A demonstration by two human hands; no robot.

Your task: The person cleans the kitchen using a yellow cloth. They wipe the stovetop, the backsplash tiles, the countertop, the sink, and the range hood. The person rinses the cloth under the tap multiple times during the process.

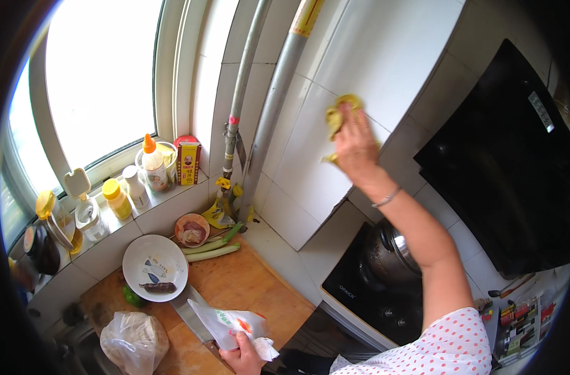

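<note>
My right hand (pixel 357 145) presses a yellow cloth (pixel 337 117) flat against the white wall tiles (pixel 383 61), with blur at the fingers. Low in the view, my left hand (pixel 245 357) grips a printed white plastic bag (pixel 228 323) and a crumpled white tissue (pixel 266 349). Partly beneath the bag, a cleaver (pixel 191 311) lies on the wooden cutting board (pixel 266 290). A white plate with fish drawings (pixel 139 253) holds a dark sausage-like piece (pixel 158 287).
Green onion stalks (pixel 212 253) and a small bowl of meat (pixel 192 230) sit by the wall. A pot (pixel 388 258) stands on the black stove (pixel 350 281) under the range hood (pixel 505 164). Metal pipes (pixel 275 103) run upward. Bottles (pixel 117 199) line the windowsill. A filled plastic bag (pixel 135 342) is nearby.
</note>
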